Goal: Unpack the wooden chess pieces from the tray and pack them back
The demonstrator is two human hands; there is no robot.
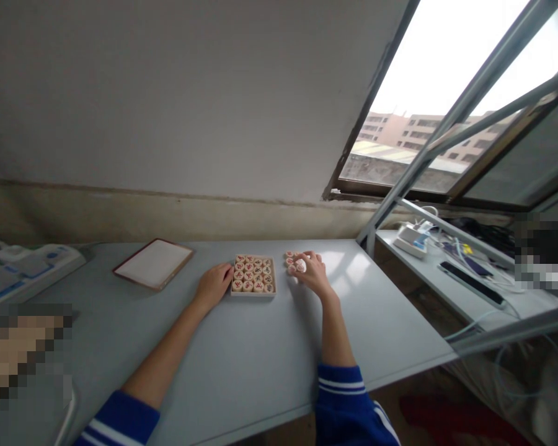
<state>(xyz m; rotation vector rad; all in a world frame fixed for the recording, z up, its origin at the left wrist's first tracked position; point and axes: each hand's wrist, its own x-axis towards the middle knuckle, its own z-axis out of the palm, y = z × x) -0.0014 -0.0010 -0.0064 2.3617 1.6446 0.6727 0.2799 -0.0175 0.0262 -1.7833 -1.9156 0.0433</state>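
A shallow square box (253,295) of round Chinese chess pieces (248,276) lies on the desk in front of me. Rows of pieces with red and dark characters fill it. My left hand (212,286) is at the box's left edge, fingers curled against its wall. To the right of the box, my right hand (314,274) pinches a Chinese chess piece (300,267) between thumb and fingers. A few loose pieces (289,254) lie on the desk beside these fingers, partly hidden by the hand.
A white board with a brown frame (154,262) lies left of the box. At the far left is a white power strip (32,272). A metal bed frame (376,226) rises at the desk's right end, with another desk (474,272) holding cables beyond. The wall closes off the back.
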